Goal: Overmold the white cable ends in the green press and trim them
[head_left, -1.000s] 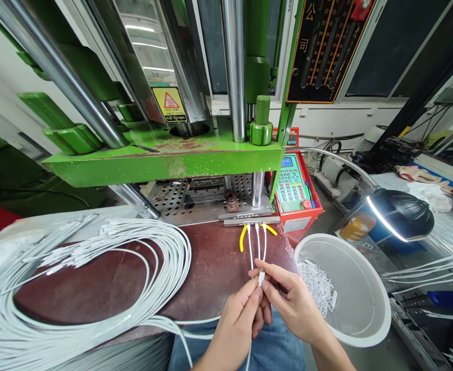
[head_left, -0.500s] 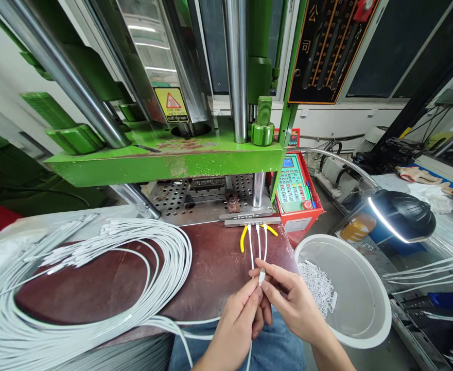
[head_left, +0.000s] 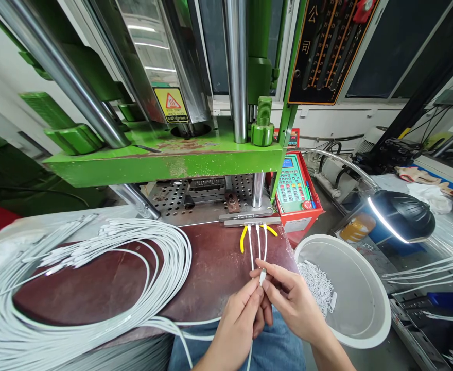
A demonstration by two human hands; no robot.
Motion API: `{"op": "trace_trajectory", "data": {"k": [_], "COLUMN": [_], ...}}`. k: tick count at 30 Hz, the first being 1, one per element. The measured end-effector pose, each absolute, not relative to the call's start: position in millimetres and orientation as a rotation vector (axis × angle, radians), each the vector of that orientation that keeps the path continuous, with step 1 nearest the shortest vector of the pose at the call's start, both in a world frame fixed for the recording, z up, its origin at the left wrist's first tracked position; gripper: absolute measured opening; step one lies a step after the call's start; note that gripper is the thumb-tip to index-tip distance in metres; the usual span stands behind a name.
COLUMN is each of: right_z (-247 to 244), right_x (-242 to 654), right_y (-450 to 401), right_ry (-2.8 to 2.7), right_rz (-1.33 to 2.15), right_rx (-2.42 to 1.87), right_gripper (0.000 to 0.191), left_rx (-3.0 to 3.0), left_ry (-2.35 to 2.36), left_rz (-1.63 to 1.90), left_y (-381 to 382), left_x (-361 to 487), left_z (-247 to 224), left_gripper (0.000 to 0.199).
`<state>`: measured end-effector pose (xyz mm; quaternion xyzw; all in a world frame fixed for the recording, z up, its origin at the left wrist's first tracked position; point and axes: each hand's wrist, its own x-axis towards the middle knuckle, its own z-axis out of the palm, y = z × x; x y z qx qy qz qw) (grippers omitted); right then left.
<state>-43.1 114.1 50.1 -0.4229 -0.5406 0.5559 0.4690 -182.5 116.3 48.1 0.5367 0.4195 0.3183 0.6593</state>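
A small white cable connector (head_left: 262, 276) is pinched between the fingertips of both hands at the near edge of the dark red worktop (head_left: 211, 268), right of centre. The left hand (head_left: 237, 325) is closed on it from below with thumb and forefinger; the right hand (head_left: 291, 304) is closed on it from the right, its other fingers loosely curled. From the connector a thin white cable is seen dropping toward the lap.

Just beyond the hands, three white cable ends (head_left: 258, 242) are held in the mould fixture (head_left: 249, 219) of the green press (head_left: 164, 159), with yellow-handled cutters (head_left: 243, 238) lying under them. A large coil of white cables (head_left: 95, 278) is spread over the left of the worktop, and a white basin (head_left: 346, 288) with trimmed white scraps (head_left: 318, 285) is placed to the right.

The connector is small and gripped only at the fingertips, so it could be dropped or twisted if the grip is shifted. The trailing cable could be snagged on the coil, and a tug could pull the seated ends out of the fixture.
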Motion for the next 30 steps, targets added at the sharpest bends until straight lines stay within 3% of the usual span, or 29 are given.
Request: {"op": "trace_trajectory", "data": {"k": [30], "right_z": [49.2], "right_x": [-42.2], "right_y": [115.6], "right_ry": [-1.319], "right_rz": [1.367], "right_rx": [-1.118], "right_gripper": [0.041], "left_rx": [1.135], "left_ry": [0.897], "left_rz": [0.742], "left_y": [117.9], "left_x": [-181.1], "left_z": [49.4], "left_gripper": [0.040]}}
